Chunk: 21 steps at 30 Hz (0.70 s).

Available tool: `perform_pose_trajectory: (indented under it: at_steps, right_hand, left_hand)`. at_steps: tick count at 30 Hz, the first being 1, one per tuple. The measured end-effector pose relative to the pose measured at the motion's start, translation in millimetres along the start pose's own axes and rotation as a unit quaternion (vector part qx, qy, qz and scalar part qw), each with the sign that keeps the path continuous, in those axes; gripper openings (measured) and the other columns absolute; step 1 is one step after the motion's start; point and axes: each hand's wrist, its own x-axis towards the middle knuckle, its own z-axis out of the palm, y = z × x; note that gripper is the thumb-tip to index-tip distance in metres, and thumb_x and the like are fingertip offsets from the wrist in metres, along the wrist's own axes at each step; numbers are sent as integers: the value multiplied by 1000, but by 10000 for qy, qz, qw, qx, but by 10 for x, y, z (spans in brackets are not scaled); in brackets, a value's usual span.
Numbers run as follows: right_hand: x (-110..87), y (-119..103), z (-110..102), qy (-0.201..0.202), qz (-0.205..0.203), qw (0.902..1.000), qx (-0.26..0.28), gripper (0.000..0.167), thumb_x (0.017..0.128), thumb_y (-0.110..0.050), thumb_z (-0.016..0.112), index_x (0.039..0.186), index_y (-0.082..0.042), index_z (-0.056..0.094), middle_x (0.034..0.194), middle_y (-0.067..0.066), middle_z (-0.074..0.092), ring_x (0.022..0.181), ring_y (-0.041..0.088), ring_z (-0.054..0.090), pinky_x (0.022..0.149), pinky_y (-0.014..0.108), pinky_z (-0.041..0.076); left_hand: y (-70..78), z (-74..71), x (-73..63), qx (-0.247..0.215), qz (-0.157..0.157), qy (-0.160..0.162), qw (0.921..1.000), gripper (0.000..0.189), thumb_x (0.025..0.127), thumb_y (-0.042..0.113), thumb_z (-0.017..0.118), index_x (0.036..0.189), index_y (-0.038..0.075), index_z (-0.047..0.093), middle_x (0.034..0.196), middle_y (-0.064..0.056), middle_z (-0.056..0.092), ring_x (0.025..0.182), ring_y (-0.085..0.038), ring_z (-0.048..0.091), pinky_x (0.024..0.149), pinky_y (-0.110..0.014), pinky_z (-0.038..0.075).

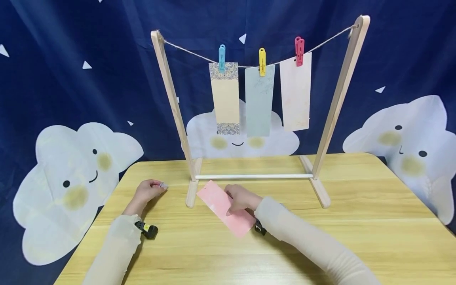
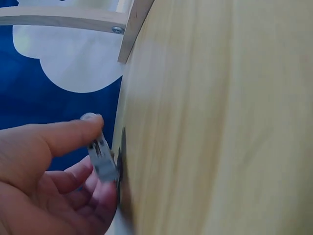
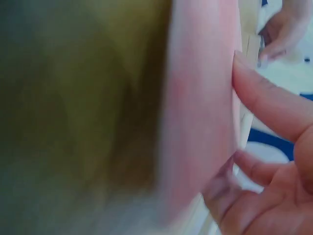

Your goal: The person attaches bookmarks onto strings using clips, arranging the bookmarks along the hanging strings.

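Observation:
Between the thumb and fingers of my left hand [image 1: 147, 190] is a small grey-white clothespin [image 2: 101, 159], held just above the table's left side. My right hand [image 1: 241, 198] grips a pink paper card [image 1: 217, 198] across its long edges, in front of the wooden stand. The card slants from upper left to lower right, and in the right wrist view the thumb [image 3: 264, 98] presses its edge. Three cards hang from the string: a cream patterned card [image 1: 226, 101] under a blue clothespin [image 1: 222, 58], a grey-green card [image 1: 259, 105] under a yellow one [image 1: 262, 62], and a pale pink card [image 1: 295, 95] under a red one [image 1: 300, 51].
A wooden stand [image 1: 336, 95] with a string [image 1: 189, 52] between its posts stands at the back of the wooden table [image 1: 199, 253]. Its white crossbar [image 1: 253, 177] runs low behind the pink card. A dark blue curtain [image 1: 89, 23] with white clouds hangs behind.

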Motion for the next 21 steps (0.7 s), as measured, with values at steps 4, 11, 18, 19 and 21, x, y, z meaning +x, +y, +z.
perform_pose_trajectory:
  at_steps: [4,11,18,19,21]
  right_hand:
    - [-33,145,-76,-229,-71,9941,1062,32,72,0,77,101,-2,62,82,3,58,73,14,50,68,27,44]
    - [-102,341,-133,-430,-6,9697,2405,18,84,-2,66,101,5,65,78,3,62,68,12,56,64,25,49]
    - [-126,434,-166,-294,34,9557,2927,21,85,-3,63,104,7,61,87,8,65,73,15,62,70,30,54]
    - [-128,444,-166,-240,27,9541,2985,21,85,-2,63,104,8,61,86,7,65,72,14,62,69,30,54]
    - [-140,451,-168,-105,45,9507,3098,22,85,-2,63,104,8,61,84,6,64,71,13,61,69,29,53]
  left_hand:
    - [18,-54,-27,-88,177,-128,9997,50,93,21,59,130,-10,46,115,-21,55,95,-22,54,70,-26,46]
    - [89,-103,-52,-470,704,-359,9958,43,89,13,62,120,-12,47,98,-7,57,81,-6,52,69,-21,47]
    - [148,-130,-104,-1144,754,-536,9891,45,89,10,61,123,-13,42,90,5,55,78,0,53,72,-19,48]
    - [155,-133,-111,-1254,769,-541,9876,46,90,11,61,124,-13,42,90,6,55,78,0,54,74,-20,48]
    - [171,-135,-126,-1444,828,-549,9845,47,90,13,63,124,-13,43,91,7,57,80,-1,57,78,-22,50]
